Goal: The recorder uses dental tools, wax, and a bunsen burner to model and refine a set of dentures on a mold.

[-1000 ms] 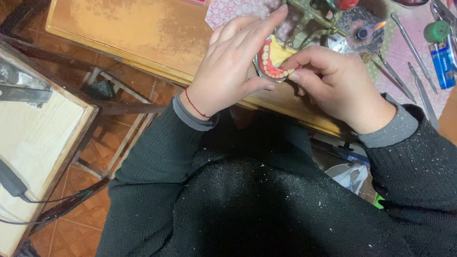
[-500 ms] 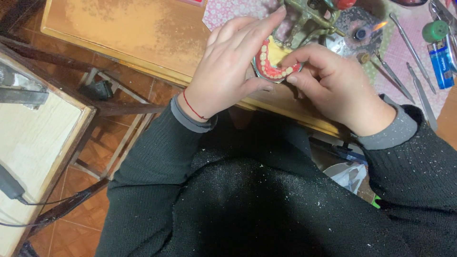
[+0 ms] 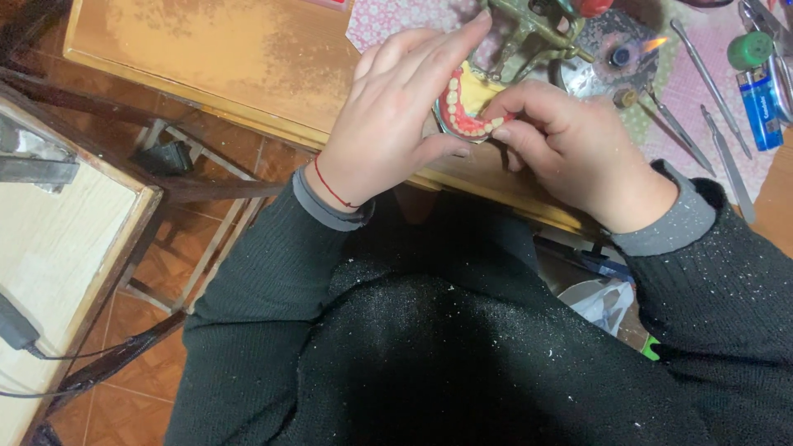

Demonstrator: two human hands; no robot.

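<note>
A denture model [image 3: 467, 107], an arch of pale teeth set in red wax on a yellow base, sits between both hands over the front edge of the wooden workbench [image 3: 206, 58]. My left hand [image 3: 396, 124] cups it from the left, fingers stretched up along its side. My right hand [image 3: 570, 149] pinches its lower right rim with thumb and forefinger. Whether a small tool is in that pinch is hidden. Just behind the model stands a metal articulator [image 3: 537, 29].
A small lit burner [image 3: 619, 54] flames at the back right. Several long metal hand tools [image 3: 702, 91], a blue lighter [image 3: 758, 95] and a green cap lie on a patterned cloth. A low wooden table [image 3: 58, 248] with a cable stands left.
The view has shifted slightly. Both hands stay on the denture model, with the right fingers sliding a little along its lower rim.
</note>
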